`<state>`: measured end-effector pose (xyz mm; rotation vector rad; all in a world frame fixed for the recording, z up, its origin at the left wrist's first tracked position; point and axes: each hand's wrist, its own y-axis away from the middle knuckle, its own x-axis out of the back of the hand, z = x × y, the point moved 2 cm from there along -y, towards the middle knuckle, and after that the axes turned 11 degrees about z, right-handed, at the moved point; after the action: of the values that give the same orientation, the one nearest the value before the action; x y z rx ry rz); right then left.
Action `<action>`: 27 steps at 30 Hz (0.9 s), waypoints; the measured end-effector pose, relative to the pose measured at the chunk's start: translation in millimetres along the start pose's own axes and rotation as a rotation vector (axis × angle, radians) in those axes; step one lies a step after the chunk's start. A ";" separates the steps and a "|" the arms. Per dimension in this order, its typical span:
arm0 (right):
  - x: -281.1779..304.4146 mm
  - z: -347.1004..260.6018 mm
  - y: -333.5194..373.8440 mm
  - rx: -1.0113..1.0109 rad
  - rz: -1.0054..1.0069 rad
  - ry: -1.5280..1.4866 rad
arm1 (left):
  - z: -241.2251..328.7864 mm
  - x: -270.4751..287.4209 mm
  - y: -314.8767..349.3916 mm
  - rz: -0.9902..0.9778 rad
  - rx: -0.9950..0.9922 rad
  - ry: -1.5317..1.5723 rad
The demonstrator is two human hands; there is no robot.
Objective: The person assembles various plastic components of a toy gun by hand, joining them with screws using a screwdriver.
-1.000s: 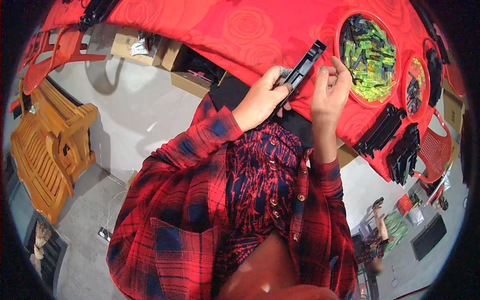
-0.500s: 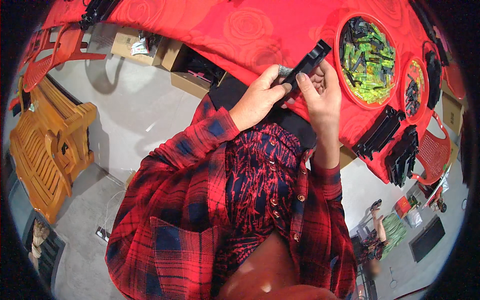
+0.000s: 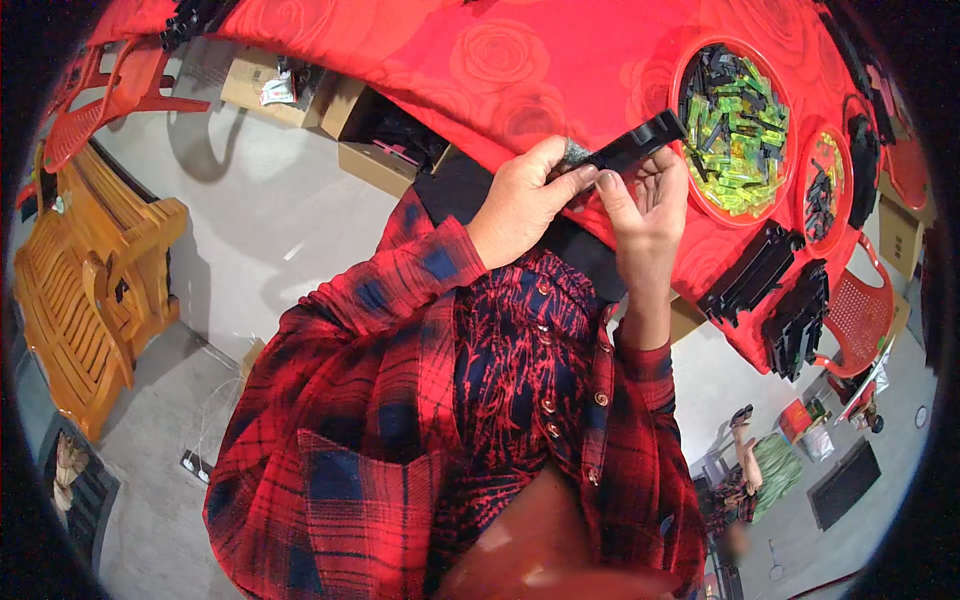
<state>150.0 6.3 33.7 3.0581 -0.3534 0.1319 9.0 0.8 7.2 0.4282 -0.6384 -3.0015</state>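
A long black plastic part (image 3: 640, 143) with a hollowed, curved far end is held between my two hands above the table's near edge. My left hand (image 3: 525, 205) is closed, pinching the part's near end between thumb and fingers. A grey fuzzy wrap or piece (image 3: 575, 152) shows at that forefinger; which it is I cannot tell. My right hand (image 3: 645, 210) is closed around the underside, its thumb against the near end and its fingers curled behind. Just beyond it stands a round red basket (image 3: 682, 120) of small yellow-green and black plastic pieces (image 3: 735, 130).
A red rose-patterned cloth (image 3: 490, 55) covers the table. A smaller red basket (image 3: 842, 160) stands at right, near stacked black parts (image 3: 752, 270) and more black parts (image 3: 797, 320). Cardboard boxes (image 3: 375, 165), a wooden bench (image 3: 90, 290) and red chairs (image 3: 862, 310) stand around. Another person (image 3: 740, 490) is at lower right.
The black part has tilted down from a steep slant to a flatter one, its far end swinging right. My right fingers have shifted along its underside; my left hand keeps its pinch.
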 end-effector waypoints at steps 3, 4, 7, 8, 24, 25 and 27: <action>-0.7 0.9 1.0 -0.055 0.015 -0.073 | 1.0 2.8 -2.1 -0.035 0.040 -0.056; 0.0 -0.8 0.5 -0.054 0.013 -0.073 | -1.0 3.2 -3.9 -0.086 0.112 -0.055; 1.4 1.1 1.0 -0.191 -0.019 -0.153 | -12.7 7.5 -8.0 -0.084 0.119 -0.141; 2.2 3.7 0.0 -0.150 -0.023 -0.098 | -13.2 6.9 -9.6 -0.087 0.115 -0.139; 4.2 -4.0 17.9 0.164 -0.021 0.385 | 1.0 1.5 -5.1 -0.111 0.147 0.179; 2.6 -4.8 19.5 0.163 -0.019 0.386 | -3.0 1.5 -5.0 -0.095 0.149 0.206; -0.1 -6.4 22.6 0.270 0.060 0.414 | -6.1 0.6 -5.5 -0.077 0.152 0.232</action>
<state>144.2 -15.2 41.2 3.1602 -0.4263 0.8642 10.2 3.4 -0.6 0.8127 -0.8475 -2.9192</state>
